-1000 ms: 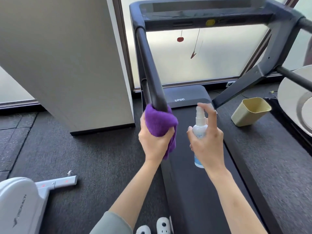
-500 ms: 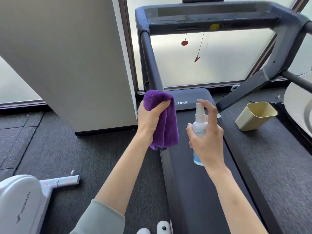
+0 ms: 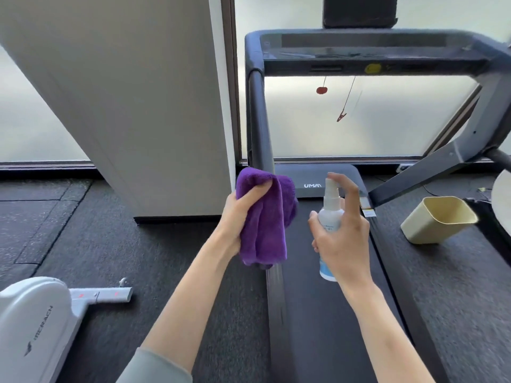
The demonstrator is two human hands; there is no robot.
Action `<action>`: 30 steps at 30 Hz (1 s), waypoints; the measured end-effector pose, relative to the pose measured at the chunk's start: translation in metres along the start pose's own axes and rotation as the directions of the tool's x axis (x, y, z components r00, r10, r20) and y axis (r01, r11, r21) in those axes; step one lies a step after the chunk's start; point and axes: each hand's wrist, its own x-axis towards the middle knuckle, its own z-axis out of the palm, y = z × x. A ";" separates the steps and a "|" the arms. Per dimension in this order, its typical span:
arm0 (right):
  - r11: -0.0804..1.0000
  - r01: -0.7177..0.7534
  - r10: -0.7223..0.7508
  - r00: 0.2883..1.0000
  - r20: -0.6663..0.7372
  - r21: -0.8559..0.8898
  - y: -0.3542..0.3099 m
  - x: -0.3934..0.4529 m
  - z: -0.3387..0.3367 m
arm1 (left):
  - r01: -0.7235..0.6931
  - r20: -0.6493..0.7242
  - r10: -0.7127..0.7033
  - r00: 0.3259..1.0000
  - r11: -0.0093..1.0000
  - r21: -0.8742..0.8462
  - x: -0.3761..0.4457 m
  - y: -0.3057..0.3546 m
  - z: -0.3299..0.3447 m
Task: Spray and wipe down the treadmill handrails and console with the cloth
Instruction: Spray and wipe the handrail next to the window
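My left hand (image 3: 237, 217) grips a bunched purple cloth (image 3: 265, 217), held in the air just off the lower end of the treadmill's left handrail (image 3: 258, 120). My right hand (image 3: 343, 239) holds a small white spray bottle (image 3: 330, 214) upright, with the index finger curled over its nozzle, which faces the cloth. The dark console (image 3: 373, 53) spans the top of the treadmill. The right handrail (image 3: 500, 158) shows only partly at the right edge. Both hands hover over the front of the black belt (image 3: 326, 327).
A white panel (image 3: 143, 106) leans against the window to the left of the treadmill. A beige bin (image 3: 439, 219) lies tilted on the mat at the right. A white exercise machine (image 3: 36, 322) sits at the lower left. A red safety clip (image 3: 341, 116) dangles from the console.
My left hand has come off the left handrail with the cloth and turned it toward the bottle. The view has tilted up, so the console sits lower in frame. My right hand stayed put.
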 end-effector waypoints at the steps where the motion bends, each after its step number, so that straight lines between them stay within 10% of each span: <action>1: 1.000 0.007 -0.007 1.000 0.007 0.006 0.000 0.007 0.001 | 0.061 0.015 -0.060 0.998 0.998 -0.007 0.007 0.010 0.001; 7: 0.999 0.050 -0.051 0.998 0.041 0.019 0.003 0.039 0.009 | 0.254 0.011 -0.254 0.967 0.966 -0.054 0.052 0.053 0.015; 30: 0.998 0.010 -0.011 1.000 -0.022 -0.066 0.028 0.208 0.105 | 0.286 0.115 -0.283 0.952 0.958 -0.012 0.294 0.147 0.011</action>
